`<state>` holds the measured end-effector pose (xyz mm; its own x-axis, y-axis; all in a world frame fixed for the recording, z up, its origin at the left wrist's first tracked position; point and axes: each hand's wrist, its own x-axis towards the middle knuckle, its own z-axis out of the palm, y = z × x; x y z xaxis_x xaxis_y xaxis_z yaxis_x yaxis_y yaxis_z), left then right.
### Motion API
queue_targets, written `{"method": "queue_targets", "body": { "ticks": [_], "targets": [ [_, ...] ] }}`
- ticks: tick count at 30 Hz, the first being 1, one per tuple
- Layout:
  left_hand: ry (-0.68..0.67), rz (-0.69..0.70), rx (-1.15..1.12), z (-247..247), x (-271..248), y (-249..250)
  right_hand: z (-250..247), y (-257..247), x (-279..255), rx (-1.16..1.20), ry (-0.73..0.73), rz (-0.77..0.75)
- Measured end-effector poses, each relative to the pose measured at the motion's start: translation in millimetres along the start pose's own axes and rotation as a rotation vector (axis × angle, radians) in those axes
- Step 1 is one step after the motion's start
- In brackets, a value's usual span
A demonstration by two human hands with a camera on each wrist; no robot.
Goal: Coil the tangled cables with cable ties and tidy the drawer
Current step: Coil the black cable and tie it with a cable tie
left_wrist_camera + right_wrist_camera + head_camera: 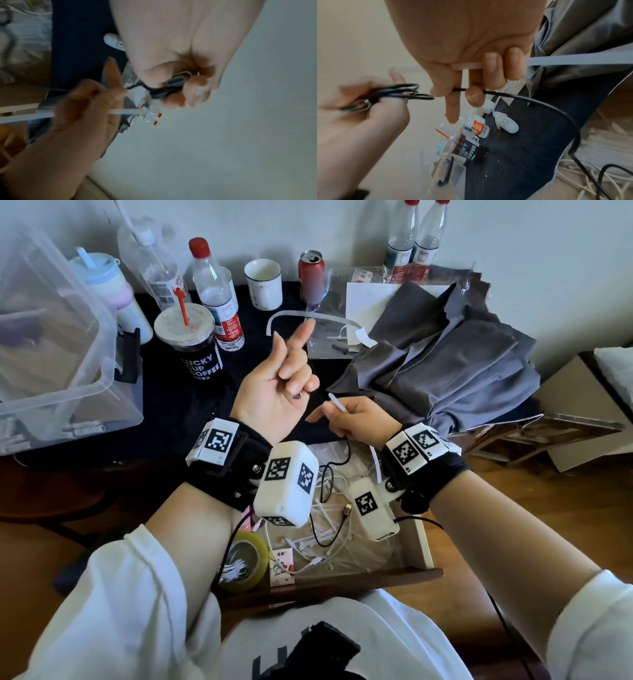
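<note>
My left hand is raised palm up over the dark table. In the left wrist view its fingers curl round a small coil of black cable; the coil also shows in the right wrist view. My right hand sits just to its right. It pinches the black cable between thumb and fingertip and holds a white cable tie under its other fingers. The tie's tip sticks up. The cable trails down into the open drawer, which holds tangled white cables.
The drawer also holds loose white cable ties, a tape roll and a small card. On the table stand a clear plastic box, a coffee cup, bottles, a mug, a can and a grey garment.
</note>
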<state>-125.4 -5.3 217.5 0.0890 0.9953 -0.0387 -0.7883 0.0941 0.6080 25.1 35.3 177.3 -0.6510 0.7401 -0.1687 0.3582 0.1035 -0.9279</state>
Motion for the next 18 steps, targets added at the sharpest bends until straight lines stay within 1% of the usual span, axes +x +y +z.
{"method": "queue_targets", "body": {
  "ticks": [2,5,8,10,12,14,16,18],
  "targets": [
    [0.096,0.087,0.051,2,4,3,5,4,-2,-0.047,-0.046,0.022],
    [0.242,0.138,0.158,-3,7,3,8,-2,-5,-0.122,-0.060,0.021],
    [0.275,0.146,0.262,-8,7,-3,8,-10,-7,-0.263,-0.068,0.042],
    [0.276,0.126,0.328,-12,6,-7,8,-15,-8,-0.395,-0.086,0.012],
    [0.263,0.085,0.456,-16,4,-11,8,-18,-9,-0.513,-0.072,-0.042],
    [0.259,0.019,0.608,-22,1,-16,5,-20,-11,-0.572,0.016,-0.099],
    [0.277,-0.067,0.785,-31,-2,-20,2,-27,-13,-0.543,0.120,-0.179],
    [0.269,-0.205,0.875,-35,-5,-25,-4,-35,-12,-0.505,0.173,-0.226]
  ]
}}
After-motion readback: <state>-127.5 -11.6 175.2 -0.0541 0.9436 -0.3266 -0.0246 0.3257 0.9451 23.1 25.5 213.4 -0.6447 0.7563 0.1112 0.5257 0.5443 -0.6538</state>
